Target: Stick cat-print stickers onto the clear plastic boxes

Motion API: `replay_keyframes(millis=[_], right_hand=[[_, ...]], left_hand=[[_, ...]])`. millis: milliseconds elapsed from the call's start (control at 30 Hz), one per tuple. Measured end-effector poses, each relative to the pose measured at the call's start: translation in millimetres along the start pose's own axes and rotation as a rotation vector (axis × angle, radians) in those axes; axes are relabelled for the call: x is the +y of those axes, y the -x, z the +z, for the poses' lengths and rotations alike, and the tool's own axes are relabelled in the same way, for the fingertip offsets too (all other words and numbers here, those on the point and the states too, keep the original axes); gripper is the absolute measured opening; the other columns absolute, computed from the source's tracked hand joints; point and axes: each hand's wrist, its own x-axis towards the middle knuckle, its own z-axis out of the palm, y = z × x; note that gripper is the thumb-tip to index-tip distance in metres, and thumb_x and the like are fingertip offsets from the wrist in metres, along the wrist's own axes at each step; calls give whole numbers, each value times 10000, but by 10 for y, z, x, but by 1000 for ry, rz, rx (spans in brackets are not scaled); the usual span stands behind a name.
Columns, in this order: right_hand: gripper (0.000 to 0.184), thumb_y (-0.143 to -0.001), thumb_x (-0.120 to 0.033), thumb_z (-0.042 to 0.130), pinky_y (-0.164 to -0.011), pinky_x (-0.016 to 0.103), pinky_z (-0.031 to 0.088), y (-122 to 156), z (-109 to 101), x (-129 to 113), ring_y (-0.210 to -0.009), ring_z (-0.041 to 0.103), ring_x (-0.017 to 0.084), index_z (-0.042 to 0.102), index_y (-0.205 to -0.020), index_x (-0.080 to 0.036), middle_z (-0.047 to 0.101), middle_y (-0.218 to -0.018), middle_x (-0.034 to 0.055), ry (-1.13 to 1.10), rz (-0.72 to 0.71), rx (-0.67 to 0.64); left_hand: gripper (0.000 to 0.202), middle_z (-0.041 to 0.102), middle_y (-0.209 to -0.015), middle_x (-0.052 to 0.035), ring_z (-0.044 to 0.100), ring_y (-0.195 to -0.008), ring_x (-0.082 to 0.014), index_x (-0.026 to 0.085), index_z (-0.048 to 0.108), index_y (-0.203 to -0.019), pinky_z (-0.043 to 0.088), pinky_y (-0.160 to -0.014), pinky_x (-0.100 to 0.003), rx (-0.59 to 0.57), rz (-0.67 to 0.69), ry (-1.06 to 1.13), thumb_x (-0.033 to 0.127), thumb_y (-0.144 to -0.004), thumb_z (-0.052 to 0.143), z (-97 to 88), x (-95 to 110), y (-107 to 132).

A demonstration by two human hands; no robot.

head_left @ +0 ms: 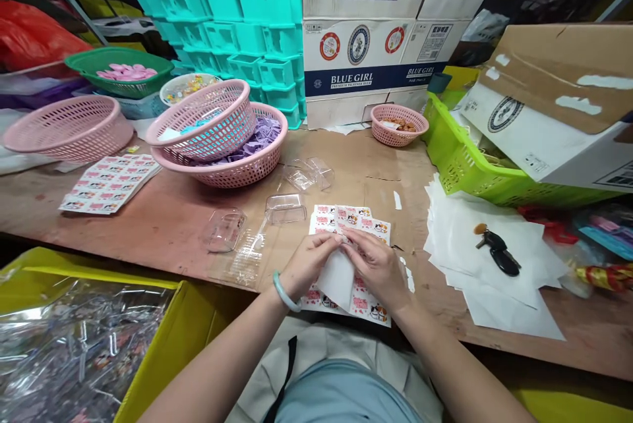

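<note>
My left hand (307,265), with a pale green bangle on its wrist, and my right hand (380,268) meet fingertip to fingertip. Both pinch the upper end of a white piece of paper (337,281), which looks like the plain back of a sheet hanging between them. Beneath lie printed sticker sheets (324,219) with rows of cartoon cats and pink lettering. What exactly sits between the fingertips is too small to make out. Just left of my hands are clear plastic cases (285,207) on the cardboard-covered table (349,169).
At left are a stack of sticker sheets (111,182), a pink basket (69,130) and nested pink baskets (237,172). A yellow bin (163,337) of clear packages stands below. Teal crates (227,8) and cartons (366,34) rise behind. White papers (494,298) with keys (499,253) lie right.
</note>
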Motion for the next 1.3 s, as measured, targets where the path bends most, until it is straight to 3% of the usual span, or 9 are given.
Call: replay_keyframes(millis=[167,333,400,533,733,833,1033,1167,1300], right_hand=[[254,-920,-221,482,-903,385,536,47,13,5,-993,666,208,660,-1101,-226,704,-1076,70,-28,-5,-11],[237,-934,-310,463,-768,321,561,48,17,50,-842,689,191,669,-969,-197,724,-926,54,-151,287,61],[234,-925,-339,481,-796,323,558,44,5,68,-885,684,191,660,-975,-196,720,-949,48,-229,355,63],[255,-841,-291,620,-961,365,493,45,-33,32,-1079,622,208,646,-1087,-228,673,-1149,51,-202,172,-121],[236,-891,-217,529,-910,364,527,77,-12,-6,-992,663,191,668,-1078,-254,709,-1068,31,-167,109,-64],[223,-903,-236,518,-890,354,529,77,5,21,-963,671,197,680,-1055,-253,715,-1045,32,-170,131,-60],[209,-902,-349,522,-777,317,558,53,-5,75,-909,678,205,676,-960,-219,718,-983,47,-323,372,3],[242,-836,-306,628,-928,375,513,56,-31,63,-1057,637,224,663,-1071,-260,684,-1128,44,-226,153,-141],[227,-864,-224,574,-935,389,517,49,-34,67,-1000,666,217,688,-1057,-263,714,-1058,49,-137,-37,-108]], left_hand=[[300,683,-864,-54,574,-807,-162,146,723,-855,444,-768,-268,4,48,-66,386,-678,747,-16,-86,-28],[262,614,-696,-9,493,-622,-95,128,684,-759,377,-589,-204,109,-21,-13,352,-649,765,0,-151,-11],[254,555,-608,22,433,-544,-67,126,654,-716,330,-536,-192,145,-46,28,343,-644,766,14,-154,14],[255,571,-617,15,457,-545,-79,133,655,-731,360,-559,-210,114,-49,99,366,-669,737,46,-130,52],[261,681,-867,-69,576,-846,-183,134,712,-818,427,-801,-284,63,110,-106,365,-697,720,45,-123,37],[284,682,-841,-63,571,-791,-169,130,716,-825,424,-747,-270,73,67,-87,365,-668,739,37,-143,30],[287,600,-658,4,476,-584,-88,131,670,-743,349,-565,-209,185,-30,14,346,-590,781,60,-169,60],[227,558,-599,13,411,-519,-70,127,672,-720,310,-512,-198,154,-38,37,331,-633,720,73,-140,77],[164,628,-692,-27,494,-622,-112,140,694,-688,373,-584,-218,111,42,-56,301,-656,691,60,-97,76]])
